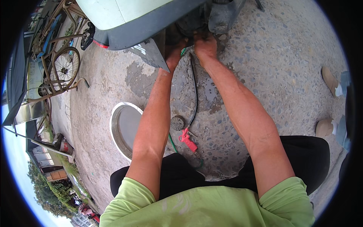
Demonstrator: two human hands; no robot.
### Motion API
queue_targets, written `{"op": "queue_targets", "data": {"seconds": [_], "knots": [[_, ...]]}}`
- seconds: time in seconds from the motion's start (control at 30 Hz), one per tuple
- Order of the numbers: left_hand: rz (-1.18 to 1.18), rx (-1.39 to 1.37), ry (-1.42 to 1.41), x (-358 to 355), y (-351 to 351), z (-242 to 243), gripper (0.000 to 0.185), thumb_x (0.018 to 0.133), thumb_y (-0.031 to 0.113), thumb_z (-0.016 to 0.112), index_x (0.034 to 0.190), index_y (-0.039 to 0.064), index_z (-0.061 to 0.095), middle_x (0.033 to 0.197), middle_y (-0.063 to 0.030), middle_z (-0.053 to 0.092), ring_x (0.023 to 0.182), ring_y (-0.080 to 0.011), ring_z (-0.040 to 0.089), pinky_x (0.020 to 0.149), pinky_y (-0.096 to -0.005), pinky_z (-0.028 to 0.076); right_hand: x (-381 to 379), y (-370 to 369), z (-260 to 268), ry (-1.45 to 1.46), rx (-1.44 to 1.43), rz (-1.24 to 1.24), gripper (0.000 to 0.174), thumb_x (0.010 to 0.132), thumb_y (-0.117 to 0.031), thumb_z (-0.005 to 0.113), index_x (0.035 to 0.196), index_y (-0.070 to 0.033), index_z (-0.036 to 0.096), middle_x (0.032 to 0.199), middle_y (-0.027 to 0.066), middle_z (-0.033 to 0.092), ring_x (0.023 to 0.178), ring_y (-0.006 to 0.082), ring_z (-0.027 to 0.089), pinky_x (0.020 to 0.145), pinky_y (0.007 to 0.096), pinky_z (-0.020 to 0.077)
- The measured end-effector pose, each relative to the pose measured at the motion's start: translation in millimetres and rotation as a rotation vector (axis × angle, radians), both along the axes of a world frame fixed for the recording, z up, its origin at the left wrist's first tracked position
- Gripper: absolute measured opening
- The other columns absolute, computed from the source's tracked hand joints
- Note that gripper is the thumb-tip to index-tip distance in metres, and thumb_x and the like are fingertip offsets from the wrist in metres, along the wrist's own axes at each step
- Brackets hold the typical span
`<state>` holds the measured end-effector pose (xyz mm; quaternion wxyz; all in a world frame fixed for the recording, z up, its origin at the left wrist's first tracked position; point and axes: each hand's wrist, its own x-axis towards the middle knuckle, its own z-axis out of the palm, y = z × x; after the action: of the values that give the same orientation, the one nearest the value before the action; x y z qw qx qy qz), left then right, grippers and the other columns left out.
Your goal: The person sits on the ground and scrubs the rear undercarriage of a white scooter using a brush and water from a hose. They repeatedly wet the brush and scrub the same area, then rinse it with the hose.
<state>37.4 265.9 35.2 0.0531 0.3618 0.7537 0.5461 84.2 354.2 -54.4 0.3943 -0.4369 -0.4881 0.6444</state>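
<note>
Both my arms reach forward under the dark lower trim (133, 35) of a pale-bodied vehicle (124, 12). My left hand (175, 52) is partly behind a grey mud flap (149, 52), its fingers lost in shadow. Beside it, my right hand (205, 46) is bent at the wrist against dark parts (190, 24) in the wheel area. Its fingertips are hidden too, so what either hand grips is unclear. Between my forearms lies a red tyre inflator gun (188, 140) with a black hose (195, 93) and a round ribbed black gauge cover (177, 123).
A white-rimmed basin (113, 124) of murky water stands left of my left forearm. Green hose (172, 143) runs over the wet, rough concrete (255, 71). A rusty cycle (63, 66) is at the left. Another person's shoes (324, 127) are at the right.
</note>
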Motion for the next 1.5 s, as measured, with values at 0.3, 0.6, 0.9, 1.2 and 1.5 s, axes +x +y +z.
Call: {"op": "queue_targets", "data": {"seconds": [0.3, 0.6, 0.9, 1.2, 1.5], "knots": [[0.061, -0.020, 0.041, -6, 0, -11, 0.066, 0.070, 0.016, 0.084, 0.127, -0.003, 0.057, 0.126, -0.0144, 0.062, 0.117, -0.0242, 0.056, 0.104, -0.0330, 0.041, 6, -3, 8, 0.062, -0.064, 0.112, 0.027, 0.091, -0.020, 0.067, 0.112, -0.003, 0.064, 0.096, 0.0044, 0.068, 0.087, 0.0128, 0.059, 0.077, 0.0301, 0.0468], [0.063, -0.015, -0.009, -9, -1, -16, 0.066, 0.069, 0.014, 0.085, 0.126, -0.003, 0.057, 0.125, -0.0140, 0.062, 0.116, -0.0237, 0.057, 0.103, -0.0329, 0.042, 13, -3, 21, 0.253, -0.254, 0.199, 0.020, 0.093, -0.026, 0.068, 0.103, -0.010, 0.061, 0.071, -0.0027, 0.055, 0.054, 0.0064, 0.047, 0.046, 0.0243, 0.0351], [0.070, 0.014, 0.007, 0, 0, -6, 0.052, 0.072, 0.015, 0.083, 0.117, -0.002, 0.063, 0.119, -0.0130, 0.064, 0.112, -0.0238, 0.058, 0.100, -0.0342, 0.044, 11, -4, 18, 0.274, -0.263, 0.190, 0.021, 0.092, -0.026, 0.067, 0.101, -0.007, 0.063, 0.077, -0.0001, 0.060, 0.062, 0.0084, 0.051, 0.054, 0.0261, 0.0405], [0.105, -0.022, -0.021, 5, -1, -4, 0.044, 0.076, 0.015, 0.081, 0.115, 0.000, 0.065, 0.119, -0.0113, 0.065, 0.113, -0.0224, 0.058, 0.098, -0.0339, 0.045, 13, -2, 16, 0.218, -0.159, 0.194, 0.021, 0.093, -0.025, 0.066, 0.105, -0.008, 0.065, 0.081, -0.0008, 0.061, 0.064, 0.0069, 0.051, 0.054, 0.0257, 0.0407], [0.099, -0.062, -0.014, -4, -2, -14, 0.057, 0.074, 0.022, 0.082, 0.122, -0.001, 0.061, 0.124, -0.0137, 0.063, 0.117, -0.0246, 0.057, 0.102, -0.0332, 0.042, 26, -18, 12, 0.044, 0.182, 0.185, 0.024, 0.091, -0.015, 0.061, 0.111, -0.002, 0.067, 0.095, 0.0077, 0.071, 0.085, 0.0157, 0.063, 0.079, 0.0301, 0.0489]]}}
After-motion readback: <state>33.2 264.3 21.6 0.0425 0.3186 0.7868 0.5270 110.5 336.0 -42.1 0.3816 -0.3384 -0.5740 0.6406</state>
